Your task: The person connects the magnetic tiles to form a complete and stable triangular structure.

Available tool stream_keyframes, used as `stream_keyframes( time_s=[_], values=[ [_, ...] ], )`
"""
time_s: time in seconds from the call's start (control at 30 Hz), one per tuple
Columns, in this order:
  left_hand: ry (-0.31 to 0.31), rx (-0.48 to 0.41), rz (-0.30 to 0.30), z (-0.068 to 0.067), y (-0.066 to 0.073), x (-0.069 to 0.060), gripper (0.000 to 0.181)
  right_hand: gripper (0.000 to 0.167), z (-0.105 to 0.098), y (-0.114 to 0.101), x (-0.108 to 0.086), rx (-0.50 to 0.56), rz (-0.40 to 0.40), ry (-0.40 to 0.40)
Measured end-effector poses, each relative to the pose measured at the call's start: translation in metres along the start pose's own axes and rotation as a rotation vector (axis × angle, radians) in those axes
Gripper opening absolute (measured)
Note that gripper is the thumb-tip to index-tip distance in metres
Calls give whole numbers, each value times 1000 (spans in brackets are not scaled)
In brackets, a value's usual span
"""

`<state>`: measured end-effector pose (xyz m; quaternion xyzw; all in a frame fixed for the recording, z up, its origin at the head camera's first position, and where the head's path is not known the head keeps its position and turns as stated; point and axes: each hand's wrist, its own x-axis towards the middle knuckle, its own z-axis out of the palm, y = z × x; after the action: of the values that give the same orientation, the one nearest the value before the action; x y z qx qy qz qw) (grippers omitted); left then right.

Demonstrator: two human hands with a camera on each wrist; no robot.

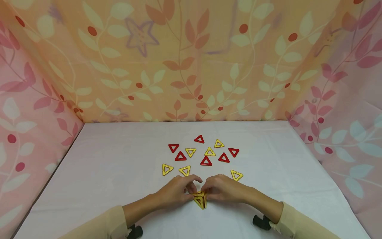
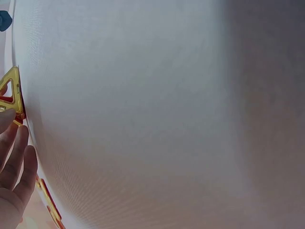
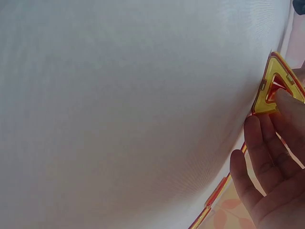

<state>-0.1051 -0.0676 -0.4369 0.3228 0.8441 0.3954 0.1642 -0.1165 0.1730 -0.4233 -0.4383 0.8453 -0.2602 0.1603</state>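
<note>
Near the front of the table, both hands meet at a small pyramid (image 1: 200, 200) of yellow triangular magnetic tiles. My left hand (image 1: 178, 190) holds its left side, the thumb against a yellow tile (image 2: 17, 93) in the left wrist view. From the right, my right hand (image 1: 224, 189) grips the other side; the right wrist view shows its thumb on a yellow tile face (image 3: 263, 102). Some red shows through the tile openings in both wrist views. The pyramid's far side is hidden by the fingers.
Beyond the hands lie loose red triangles (image 1: 206, 165) and yellow triangles (image 1: 163, 170), several of each, spread flat on the white tabletop (image 1: 104, 159). One yellow triangle (image 1: 232, 175) lies just past the right hand. Patterned curtains (image 1: 185, 66) enclose the back and sides.
</note>
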Motion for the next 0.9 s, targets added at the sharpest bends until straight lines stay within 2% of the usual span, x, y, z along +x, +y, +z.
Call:
stream_keyframes(
  time_s=[0.37,0.57,0.7,0.9],
  values=[
    [-12,-26,-7,0,1,-5,44,22,2,-1,0,-1,-19,-12],
    [-23,-44,15,-1,-1,-6,44,22,1,-3,-1,-13,-15,-29],
    [27,-22,34,-8,-5,-4,44,22,-9,-2,-1,-11,21,1],
    [144,67,12,-27,-14,5,46,26,-31,15,5,-7,127,126]
  ],
)
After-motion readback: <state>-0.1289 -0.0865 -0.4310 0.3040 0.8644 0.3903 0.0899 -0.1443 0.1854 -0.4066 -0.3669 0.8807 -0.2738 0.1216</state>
